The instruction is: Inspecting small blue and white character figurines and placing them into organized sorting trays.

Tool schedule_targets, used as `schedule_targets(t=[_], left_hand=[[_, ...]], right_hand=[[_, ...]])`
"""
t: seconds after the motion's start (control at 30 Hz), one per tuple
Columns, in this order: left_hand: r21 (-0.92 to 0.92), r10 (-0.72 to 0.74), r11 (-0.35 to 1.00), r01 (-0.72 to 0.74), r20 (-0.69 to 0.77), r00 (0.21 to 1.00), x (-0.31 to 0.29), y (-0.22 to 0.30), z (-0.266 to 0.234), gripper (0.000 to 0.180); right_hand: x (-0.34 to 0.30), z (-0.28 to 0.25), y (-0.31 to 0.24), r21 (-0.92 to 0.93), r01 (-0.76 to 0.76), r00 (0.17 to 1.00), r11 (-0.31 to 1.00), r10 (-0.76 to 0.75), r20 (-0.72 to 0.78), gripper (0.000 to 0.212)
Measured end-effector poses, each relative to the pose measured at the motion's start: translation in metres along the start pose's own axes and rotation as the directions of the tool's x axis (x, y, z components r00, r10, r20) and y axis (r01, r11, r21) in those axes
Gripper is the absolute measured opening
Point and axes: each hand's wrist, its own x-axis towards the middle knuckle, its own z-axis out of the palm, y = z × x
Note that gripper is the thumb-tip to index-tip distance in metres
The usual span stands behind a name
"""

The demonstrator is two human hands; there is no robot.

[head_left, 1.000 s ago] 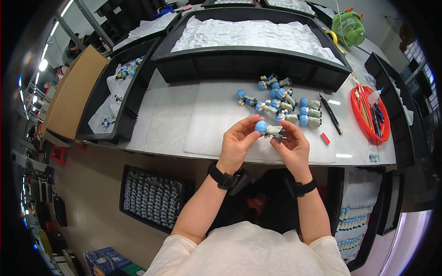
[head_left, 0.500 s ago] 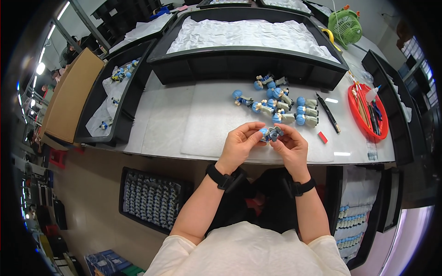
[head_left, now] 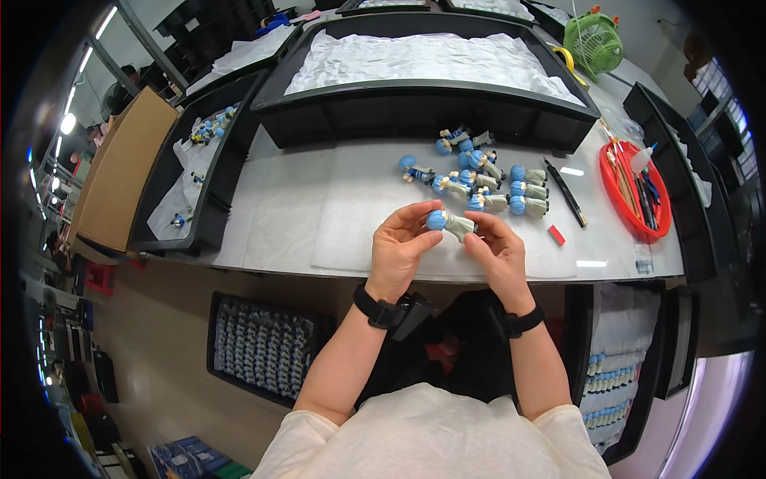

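Between both hands is a small figurine (head_left: 455,224) with a blue head and a pale grey-green coat, lying sideways above the front of the table. Its head end is pinched by my left hand (head_left: 399,244). The fingers and thumb of my right hand (head_left: 496,247) close on its foot end. Just beyond my hands lie several similar figurines (head_left: 479,181) on a white mat (head_left: 359,231), some in a loose cluster. Three of them form a neat column (head_left: 528,190) at the right. A small red block (head_left: 556,235) lies right of my right hand.
A large black tray (head_left: 423,112) lined with white sheet stands behind the figurines. A black pen-like tool (head_left: 566,192) lies near a red basket (head_left: 666,223) of brushes and tools. Another black tray (head_left: 209,215) is at the left; figurine trays (head_left: 307,319) sit below table height. A green fan (head_left: 593,44) stands back right.
The figurine has turned over in my fingers, so its pale coat side now shows rather than its darker side. My hands have shifted slightly left and are a little farther apart.
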Motion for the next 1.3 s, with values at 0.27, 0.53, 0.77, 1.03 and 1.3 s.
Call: schedule_targets(t=[0.27, 0.53, 0.77, 1.03, 1.3], left_hand=[[0.057, -0.007, 0.998, 0.003, 0.082, 0.997, -0.001, -0.002, 0.0, 0.032], [0.244, -0.073, 0.967, 0.072, -0.006, 0.997, -0.002, 0.005, -0.001, 0.023], [0.283, -0.091, 0.956, 0.082, 0.02, 0.996, 0.001, -0.006, 0.004, 0.02], [0.31, -0.064, 0.949, 0.059, 0.007, 0.998, 0.0, -0.004, 0.003, 0.018], [0.381, -0.047, 0.922, 0.067, -0.061, 0.997, -0.004, 0.006, 0.008, 0.017]], right_hand=[[-0.004, -0.013, 0.003, 0.066, -0.034, 0.999, 0.997, 0.032, 0.04, 0.024], [-0.093, -0.175, -0.046, -0.306, 0.103, 0.775, 0.947, -0.269, -0.572, 0.02], [-0.278, -0.365, -0.004, -0.41, -0.544, 0.354, 0.732, -0.243, -0.903, 0.023], [-0.356, -0.412, 0.071, -0.109, -0.906, 0.13, 0.41, 0.025, -0.991, 0.028], [-0.354, -0.44, 0.115, -0.373, -0.881, 0.374, 0.291, -0.056, -0.926, 0.023]])
